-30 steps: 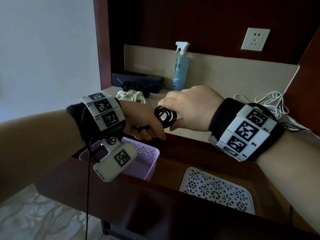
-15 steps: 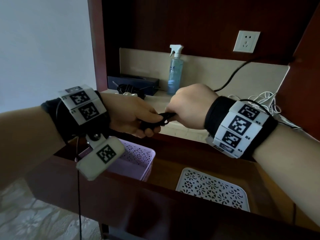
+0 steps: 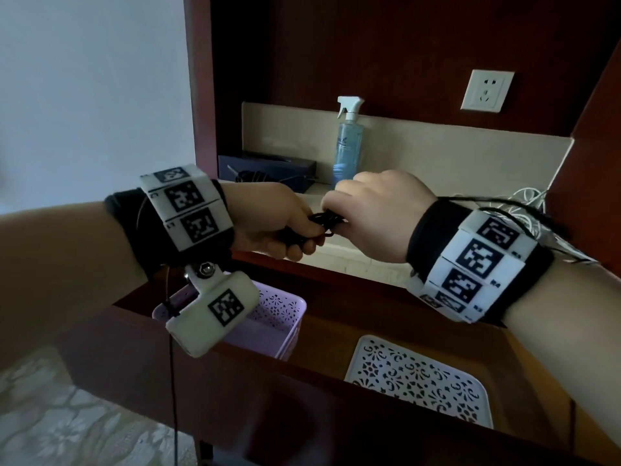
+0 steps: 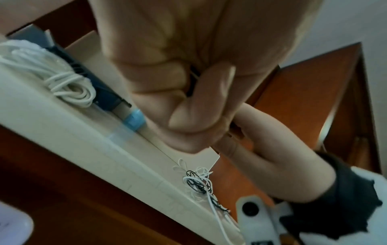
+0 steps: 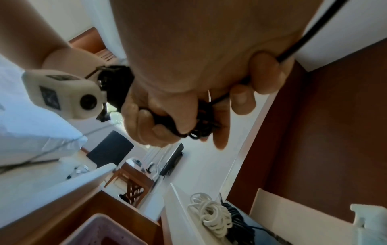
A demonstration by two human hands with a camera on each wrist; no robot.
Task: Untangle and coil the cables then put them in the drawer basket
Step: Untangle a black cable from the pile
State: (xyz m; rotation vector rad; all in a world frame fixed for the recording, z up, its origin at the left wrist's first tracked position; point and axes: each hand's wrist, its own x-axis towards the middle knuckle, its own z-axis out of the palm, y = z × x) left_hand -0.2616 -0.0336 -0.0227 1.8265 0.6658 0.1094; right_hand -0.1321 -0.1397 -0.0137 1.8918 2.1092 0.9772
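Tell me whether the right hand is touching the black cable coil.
Touching. In the right wrist view the right hand has its fingers curled round the black cable coil; the head view agrees.

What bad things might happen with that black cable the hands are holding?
The black cable coil is pinched between the left hand and right hand in mid-air; a loose grip might let the loops spring apart. Its free tail runs off past the right hand and may snag the tangled cables on the shelf.
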